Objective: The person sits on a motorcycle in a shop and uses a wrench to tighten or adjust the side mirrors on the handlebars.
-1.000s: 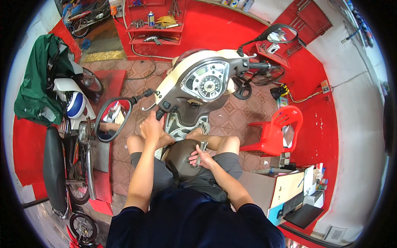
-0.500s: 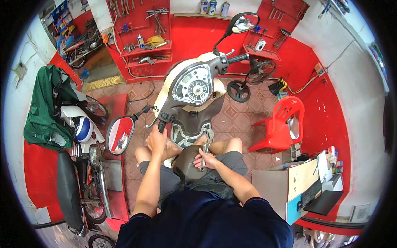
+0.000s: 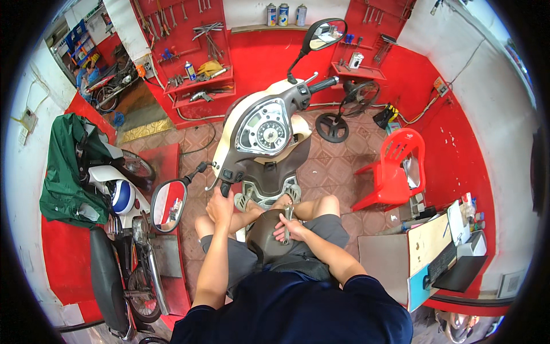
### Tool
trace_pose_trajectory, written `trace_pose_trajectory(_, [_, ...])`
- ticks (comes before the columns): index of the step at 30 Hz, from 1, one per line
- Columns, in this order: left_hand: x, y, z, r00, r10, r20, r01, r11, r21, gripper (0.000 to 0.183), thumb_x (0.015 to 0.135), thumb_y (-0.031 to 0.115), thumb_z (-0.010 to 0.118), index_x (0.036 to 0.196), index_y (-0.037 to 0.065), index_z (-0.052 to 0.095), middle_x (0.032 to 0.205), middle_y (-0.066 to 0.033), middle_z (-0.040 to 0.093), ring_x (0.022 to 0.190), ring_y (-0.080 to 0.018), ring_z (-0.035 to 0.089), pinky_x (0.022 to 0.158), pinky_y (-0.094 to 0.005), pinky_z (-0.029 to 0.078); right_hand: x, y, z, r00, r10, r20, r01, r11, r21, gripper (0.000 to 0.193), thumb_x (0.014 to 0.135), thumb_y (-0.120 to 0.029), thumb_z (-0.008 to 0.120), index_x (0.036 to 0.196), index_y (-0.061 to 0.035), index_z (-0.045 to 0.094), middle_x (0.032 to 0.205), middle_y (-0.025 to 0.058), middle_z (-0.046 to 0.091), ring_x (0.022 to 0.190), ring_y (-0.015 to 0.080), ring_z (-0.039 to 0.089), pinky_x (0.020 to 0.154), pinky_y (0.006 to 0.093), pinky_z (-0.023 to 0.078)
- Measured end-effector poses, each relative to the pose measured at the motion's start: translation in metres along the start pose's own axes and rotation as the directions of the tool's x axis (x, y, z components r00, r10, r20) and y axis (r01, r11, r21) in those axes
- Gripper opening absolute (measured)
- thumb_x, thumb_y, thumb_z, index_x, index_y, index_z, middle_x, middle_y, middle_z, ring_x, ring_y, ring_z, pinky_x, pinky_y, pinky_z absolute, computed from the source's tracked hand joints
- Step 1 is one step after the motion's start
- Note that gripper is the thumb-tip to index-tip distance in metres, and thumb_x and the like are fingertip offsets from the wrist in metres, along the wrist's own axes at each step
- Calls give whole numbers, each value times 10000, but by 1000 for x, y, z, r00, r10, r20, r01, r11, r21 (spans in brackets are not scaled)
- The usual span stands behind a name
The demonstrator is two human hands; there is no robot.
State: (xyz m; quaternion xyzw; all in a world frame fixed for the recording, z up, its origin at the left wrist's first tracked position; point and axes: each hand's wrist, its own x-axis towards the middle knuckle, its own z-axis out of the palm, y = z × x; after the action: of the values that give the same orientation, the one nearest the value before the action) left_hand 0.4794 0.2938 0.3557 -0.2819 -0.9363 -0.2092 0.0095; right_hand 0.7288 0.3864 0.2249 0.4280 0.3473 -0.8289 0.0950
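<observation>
I sit astride a cream and brown scooter with a round dial in its handlebar cover. My left hand is closed around the black left handlebar grip. In my right hand is a metal wrench, held over the front of the brown seat; its head points forward, and the fingers partly cover its shaft. The right handlebar grip has no hand on it. Both mirrors are attached, the left mirror nearer to me than the right mirror.
A motorcycle partly under a green cover stands at my left. Red tool shelves line the far wall. To the right are a red plastic chair, a desk with a keyboard, and a fan farther off.
The wrench has drawn back toward me and appears shorter, its head now nearer my right hand. My left hand stays on the grip. The whole view has shifted slightly.
</observation>
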Motion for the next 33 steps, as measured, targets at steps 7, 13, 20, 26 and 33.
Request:
trace_pose_trajectory(7, [5, -1, 0, 999, -23, 46, 25, 999, -27, 364, 828, 411, 648, 946, 73, 585, 773, -212, 669, 737, -421, 649, 650, -520, 499, -4, -6, 2, 999, 32, -3, -32, 999, 12, 669, 927, -645, 396, 1076, -7, 533, 948, 206, 674, 748, 292, 681, 662, 388, 567])
trace_pose_trajectory(13, [6, -2, 5, 1000, 9, -15, -10, 999, -37, 361, 835, 429, 632, 932, 83, 595, 764, -198, 671, 741, -419, 648, 642, -518, 495, -4, -9, 1, 999, 33, -3, -33, 999, 18, 689, 921, -652, 404, 1101, 2, 529, 955, 208, 673, 740, 286, 682, 654, 380, 567])
trace_pose_trajectory(20, [7, -1, 5, 999, -33, 8, 33, 998, -51, 350, 838, 435, 629, 931, 98, 607, 760, -197, 671, 733, -418, 647, 641, -520, 491, -6, -11, 2, 999, 39, 13, -39, 999, 25, 714, 928, -642, 401, 1142, 29, 518, 995, 227, 662, 787, 309, 679, 676, 392, 553])
trace_pose_trajectory(26, [7, -1, 4, 1000, -25, 10, 26, 999, -47, 361, 842, 444, 626, 938, 96, 604, 760, -200, 670, 733, -424, 645, 641, -526, 488, -8, -12, 3, 999, 47, 18, -47, 999, 24, 699, 919, -658, 393, 1120, -1, 521, 966, 201, 676, 740, 272, 683, 645, 369, 566])
trace_pose_trajectory(33, [7, 0, 0, 1000, -10, 20, 11, 999, -44, 381, 845, 458, 620, 941, 89, 598, 760, -207, 667, 744, -426, 645, 643, -529, 483, -6, -9, 3, 999, 33, 29, -33, 999, 30, 678, 931, -642, 386, 1114, -4, 526, 955, 202, 677, 734, 275, 683, 642, 373, 569])
